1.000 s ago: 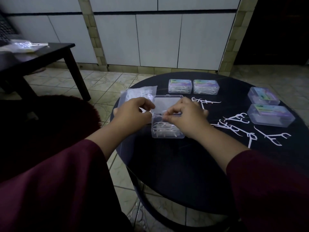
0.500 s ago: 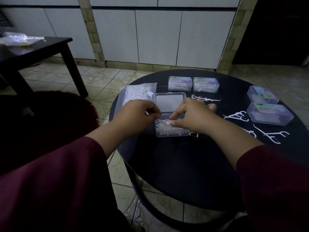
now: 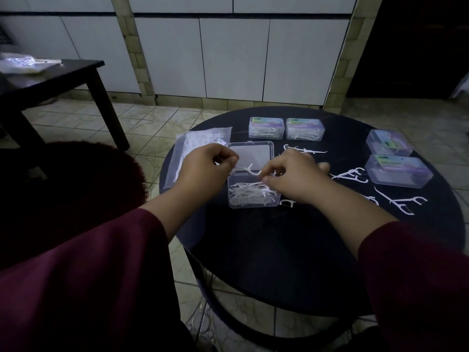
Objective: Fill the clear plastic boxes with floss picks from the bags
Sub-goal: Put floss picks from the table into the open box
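An open clear box (image 3: 253, 198) holding several white floss picks sits at the middle of the round black table (image 3: 279, 250), its lid (image 3: 251, 156) laid flat behind it. My right hand (image 3: 291, 179) pinches one floss pick (image 3: 250, 170) just above the box's back edge. Left of the lid, my left hand (image 3: 205, 168) hovers with its fingers curled, and a sliver of white pick shows inside its grip. A clear bag of floss picks (image 3: 200, 142) lies behind and partly under my left hand.
Two closed filled boxes (image 3: 266, 127) (image 3: 304, 128) stand at the table's back, two more (image 3: 389, 142) (image 3: 398, 170) at the right. Loose picks (image 3: 350, 175) (image 3: 398, 200) lie scattered right of my hand. A dark side table (image 3: 50, 80) stands far left and a dark red cushion (image 3: 76, 179) nearer.
My right hand has lifted from the box's contents and now pinches a single pick above the box. My left hand stays beside the lid.
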